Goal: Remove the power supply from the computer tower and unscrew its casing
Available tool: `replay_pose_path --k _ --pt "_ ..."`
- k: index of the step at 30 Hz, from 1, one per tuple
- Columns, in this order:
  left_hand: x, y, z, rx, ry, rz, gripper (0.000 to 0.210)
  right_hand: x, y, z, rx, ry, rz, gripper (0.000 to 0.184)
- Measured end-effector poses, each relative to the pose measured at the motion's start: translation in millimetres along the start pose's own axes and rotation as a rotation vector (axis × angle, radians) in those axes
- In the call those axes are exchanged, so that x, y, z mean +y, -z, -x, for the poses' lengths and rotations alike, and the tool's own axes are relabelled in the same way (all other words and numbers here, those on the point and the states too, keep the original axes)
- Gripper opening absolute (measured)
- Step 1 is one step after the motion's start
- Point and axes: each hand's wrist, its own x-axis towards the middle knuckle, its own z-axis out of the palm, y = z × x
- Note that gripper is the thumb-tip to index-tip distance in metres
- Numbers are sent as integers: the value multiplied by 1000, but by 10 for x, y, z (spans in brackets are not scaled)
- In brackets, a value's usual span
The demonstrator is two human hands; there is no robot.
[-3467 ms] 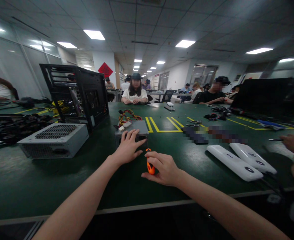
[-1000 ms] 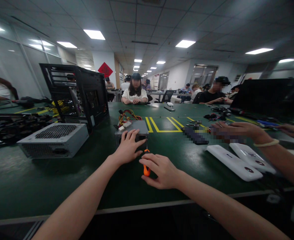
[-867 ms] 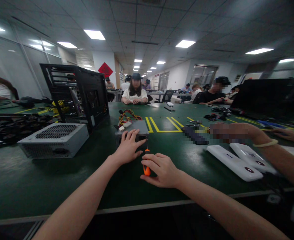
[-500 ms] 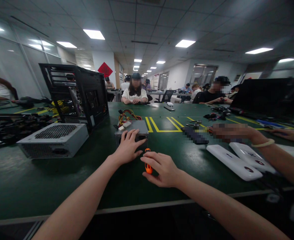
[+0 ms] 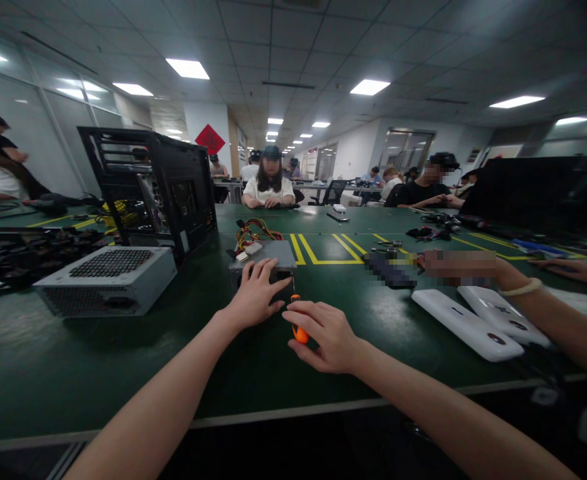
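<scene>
A grey computer power supply unit [image 5: 283, 253] lies on the green table, its bundle of coloured cables [image 5: 257, 230] at the far side. My left hand [image 5: 257, 293] holds it, fingers spread over the top edge and palm against the near face. Close by, my right hand [image 5: 326, 333] is closed on an orange and black screwdriver [image 5: 300, 333], thumb and fingers around the handle. Its thin shaft points away from me at the right end of the unit's near face. Whether the tip touches a screw, I cannot tell.
Left stand another power supply [image 5: 108, 280] and an open black computer case [image 5: 193, 193]. On the right lie two white oblong devices [image 5: 466, 323], a dark pixelated object [image 5: 389, 269] and a co-worker's hand [image 5: 458, 267]. A person [image 5: 269, 180] sits opposite.
The screwdriver handle has tilted, its near end shifting slightly right, and more of the shaft shows. My left hand stays put. A person in black has appeared at far left.
</scene>
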Motion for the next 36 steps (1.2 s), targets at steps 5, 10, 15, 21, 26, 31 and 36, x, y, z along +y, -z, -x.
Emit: replay_pose_path --k 5,10,15,21,26,31,36 --pt "-3 -1 0 -10 3 5 48 25 -37 10 90 -18 -15 30" --pt "3 3 -4 -13 9 6 48 33 -23 24 69 -32 -78 32" --pt "2 3 -6 -3 7 15 46 19 24 10 17 4 -9 33" --pt "-3 2 1 -5 1 7 48 61 -49 38 119 -56 -67 34" --pt "0 -1 -1 -8 8 0 49 38 -12 27 46 -30 -107 34" --pt "0 6 0 -1 -2 4 47 19 -6 5 44 0 -25 32" --pt "3 6 4 -6 8 11 51 60 -75 38 131 -69 -86 35"
